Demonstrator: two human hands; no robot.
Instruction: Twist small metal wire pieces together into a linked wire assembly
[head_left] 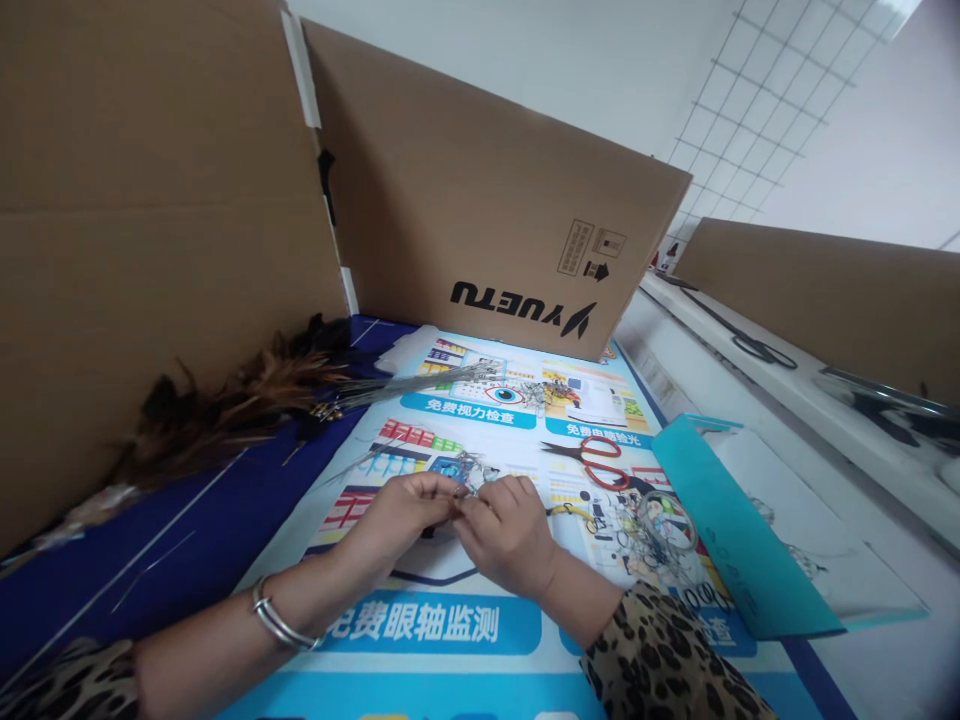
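**A:** How much room is there?

**B:** Brown cardboard walls (487,200) close off the far and left edges. The glossy printed poster (450,625) on the desk lies bare nearest the person.

**A:** And the hands?

**B:** The left hand (397,515) and right hand (506,530) meet at mid-poster, both pinched closed on a small tangle of thin silvery wire (469,475). Its direction is too small to tell. The fluffy brown feather bundle (225,405), on the left, points its stems right.

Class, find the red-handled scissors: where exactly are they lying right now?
In the head view the red-handled scissors lie on the printed poster, right of centre, just beyond the right hand and left of the teal folder.
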